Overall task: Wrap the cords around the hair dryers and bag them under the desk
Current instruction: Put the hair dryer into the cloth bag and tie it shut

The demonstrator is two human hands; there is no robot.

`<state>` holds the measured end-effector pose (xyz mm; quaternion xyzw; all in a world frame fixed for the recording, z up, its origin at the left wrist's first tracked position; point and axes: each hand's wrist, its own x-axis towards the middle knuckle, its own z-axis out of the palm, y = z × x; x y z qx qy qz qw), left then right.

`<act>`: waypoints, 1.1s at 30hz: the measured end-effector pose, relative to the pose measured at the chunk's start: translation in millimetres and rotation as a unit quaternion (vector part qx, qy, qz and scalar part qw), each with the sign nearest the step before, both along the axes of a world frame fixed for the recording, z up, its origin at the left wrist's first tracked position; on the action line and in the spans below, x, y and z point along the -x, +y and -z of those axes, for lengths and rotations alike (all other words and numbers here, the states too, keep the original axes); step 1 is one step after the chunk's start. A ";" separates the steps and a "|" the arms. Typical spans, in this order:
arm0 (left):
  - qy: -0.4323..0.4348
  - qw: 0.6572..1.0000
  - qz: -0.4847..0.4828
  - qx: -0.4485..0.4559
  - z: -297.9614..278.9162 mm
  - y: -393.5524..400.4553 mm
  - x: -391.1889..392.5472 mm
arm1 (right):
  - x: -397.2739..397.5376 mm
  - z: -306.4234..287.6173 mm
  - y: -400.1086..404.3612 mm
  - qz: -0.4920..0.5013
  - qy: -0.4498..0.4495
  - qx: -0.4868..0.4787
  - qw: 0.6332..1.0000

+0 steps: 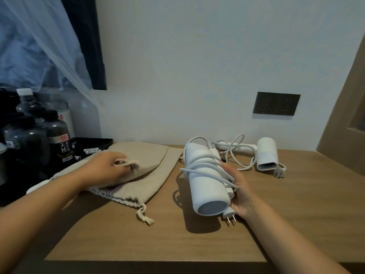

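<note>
On the wooden worktop (286, 210), right hand (240, 191) grips a white cylindrical hair dryer (205, 180) wrapped in its cord — plug prongs toward the front edge. Left hand (104, 169) pinches the drawstring on two stacked beige cloth bags (156, 171). Second white hair dryer (265, 155) lies unwrapped near the back edge.

Both hair dryers are white: the wrapped hair dryer (205, 180) and the second hair dryer (266, 153), cords white too. Two plain beige drawstring bags (138, 175) lie on a light-brown wood-grain worktop (158, 240). The wall socket (276, 105) is dark grey, the bottles (55, 133) dark with black caps.
</note>
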<state>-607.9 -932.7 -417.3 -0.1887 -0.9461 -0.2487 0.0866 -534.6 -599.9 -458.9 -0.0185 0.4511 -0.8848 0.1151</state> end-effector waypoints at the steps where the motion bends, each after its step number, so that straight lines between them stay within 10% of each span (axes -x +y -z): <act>1: 0.013 0.998 -0.054 -0.028 -4.9 0.6 8.2 | -0.5 -0.5 0.2 -0.007 0.003 0.003 1.000; 6: 0.088 0.934 -0.209 -0.275 -47.4 24.3 31.9 | -0.7 -1.8 -0.1 -0.007 0.007 0.006 1.000; 10: 0.056 0.947 -0.002 -0.316 -82.9 80.4 18.9 | 1.2 -0.9 6.4 0.008 0.010 0.014 1.000; 13: -0.104 0.973 0.123 -0.166 -67.8 103.2 2.9 | -0.4 -3.0 17.2 0.023 0.035 0.032 0.999; 18: -0.148 0.986 0.069 0.020 -16.9 93.7 -9.0 | -0.6 -7.8 29.1 0.059 0.079 0.111 0.989; 33: -0.054 0.979 0.066 0.186 14.9 128.9 -37.0 | -1.8 -9.2 30.0 0.070 0.088 0.112 0.987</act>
